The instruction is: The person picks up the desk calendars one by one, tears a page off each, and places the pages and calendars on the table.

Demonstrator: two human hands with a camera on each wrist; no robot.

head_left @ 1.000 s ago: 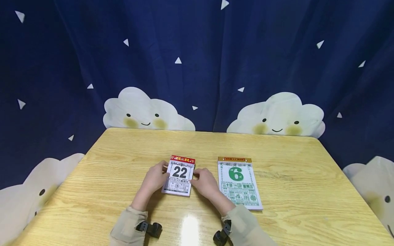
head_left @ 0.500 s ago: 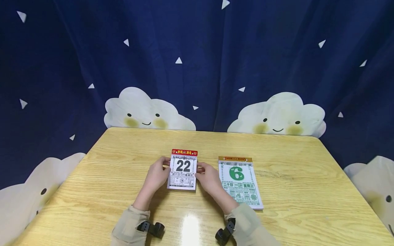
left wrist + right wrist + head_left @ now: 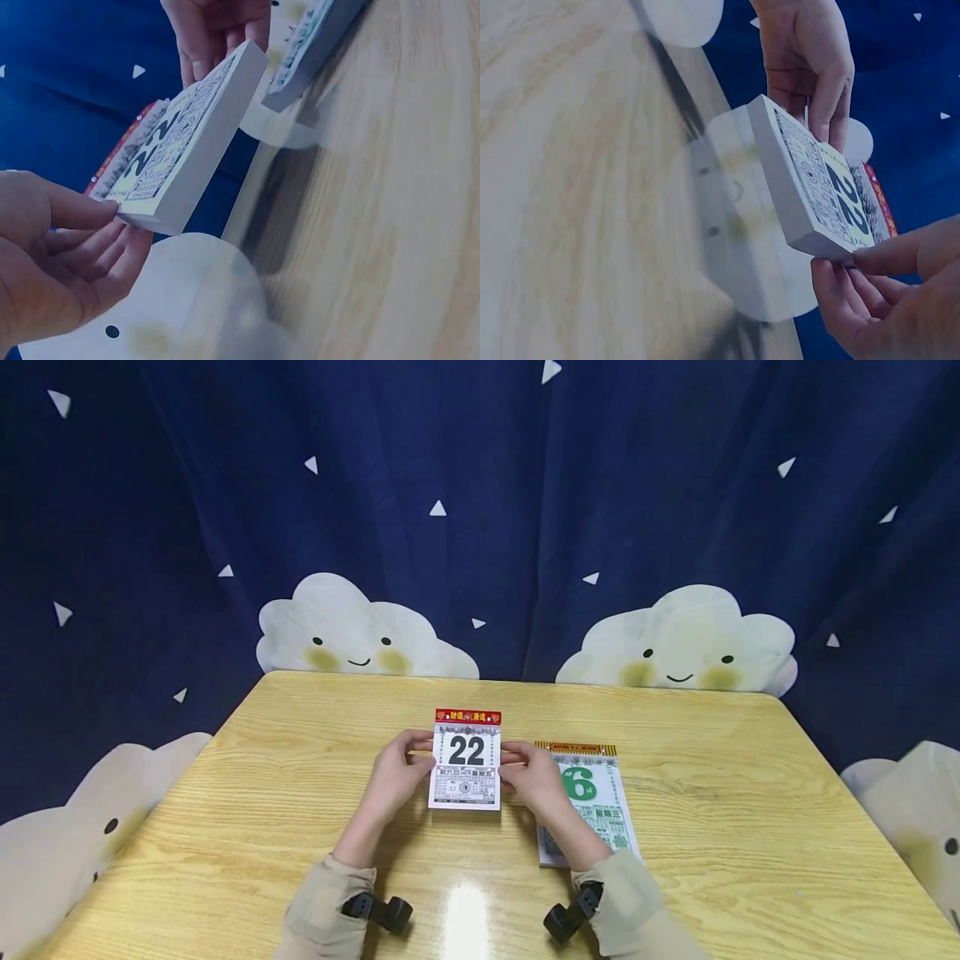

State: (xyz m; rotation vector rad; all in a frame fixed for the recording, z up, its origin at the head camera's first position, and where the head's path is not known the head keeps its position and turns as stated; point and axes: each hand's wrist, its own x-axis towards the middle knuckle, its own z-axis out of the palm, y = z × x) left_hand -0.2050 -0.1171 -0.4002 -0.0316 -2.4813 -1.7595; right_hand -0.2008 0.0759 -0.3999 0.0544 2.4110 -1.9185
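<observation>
- Pinching the small calendar (red-topped, numbered 22) with the left hand at nine o'clock and the right hand at three.
- Holding it above the desk.
- Partly hiding a larger calendar, at four o'clock, behind the right hand.

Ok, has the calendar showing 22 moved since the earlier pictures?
Yes: in the head view, the 22 calendar has moved right and up the picture, nearer the back of the table.
</observation>
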